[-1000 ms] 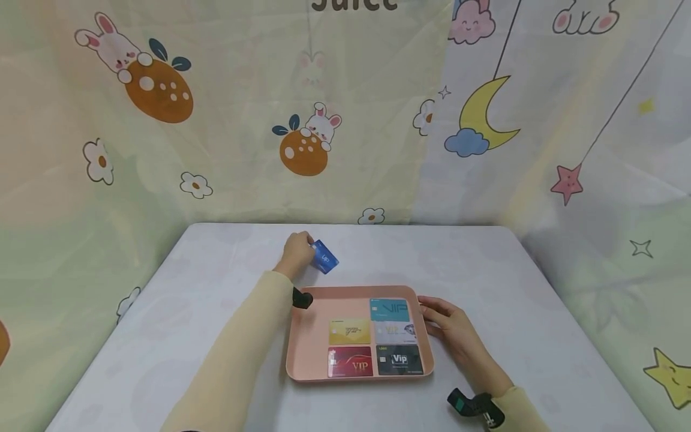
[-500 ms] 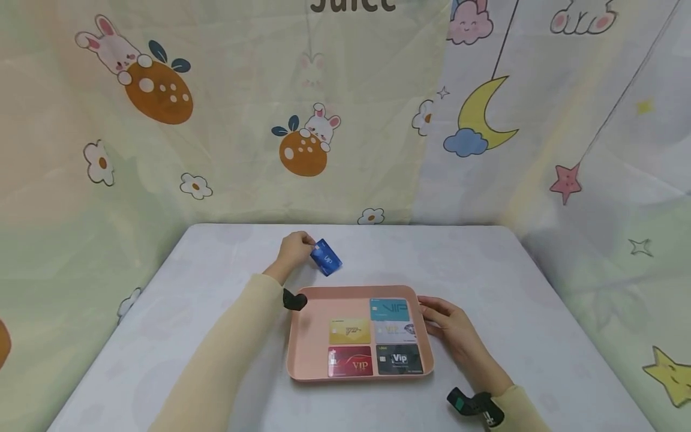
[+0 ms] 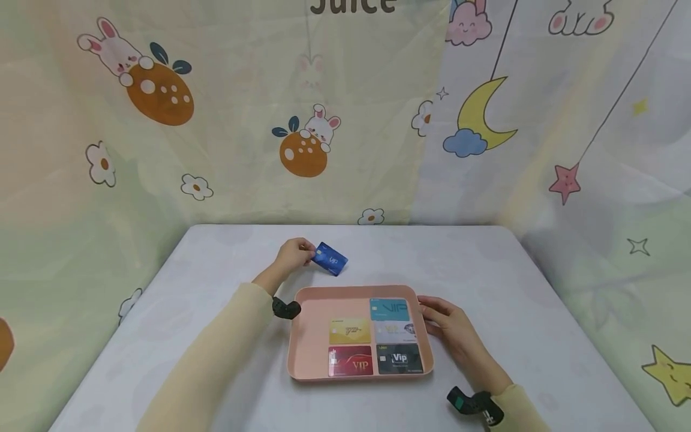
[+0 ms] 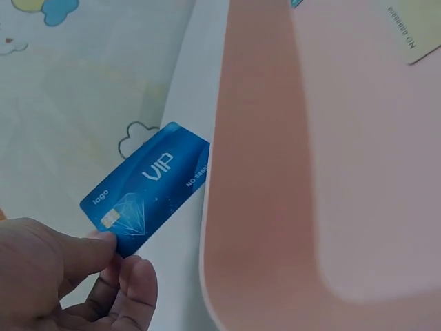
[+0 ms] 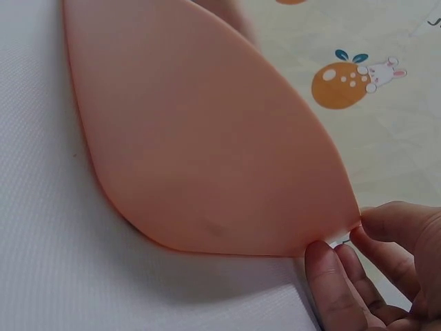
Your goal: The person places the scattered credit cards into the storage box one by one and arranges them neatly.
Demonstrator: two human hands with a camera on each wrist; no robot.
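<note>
My left hand point(image 3: 294, 255) pinches a blue VIP card point(image 3: 330, 259) by one corner, between thumb and fingers, behind the tray's far left part. The left wrist view shows the VIP card point(image 4: 148, 186) face on, with its chip near the thumb, and its far end hidden by the tray rim. On the pink tray point(image 3: 310, 336) lie a teal card point(image 3: 390, 309), a yellow card point(image 3: 349, 331), a white card point(image 3: 391, 332), a red card point(image 3: 349, 361) and a black card point(image 3: 399, 359). My right hand point(image 3: 456, 330) holds the tray's right edge; its thumb and fingertips meet at the rim in the right wrist view.
The tray stands on a white table point(image 3: 162, 336). Behind it and on both sides hangs a printed cloth point(image 3: 243, 108) with rabbits, fruit and stars. A black wrist camera point(image 3: 286, 308) on the left arm is beside the tray's left rim.
My left hand has drawn slightly left and toward me, and the blue card has turned flatter and shifted a little right. The right hand and the tray have stayed put.
</note>
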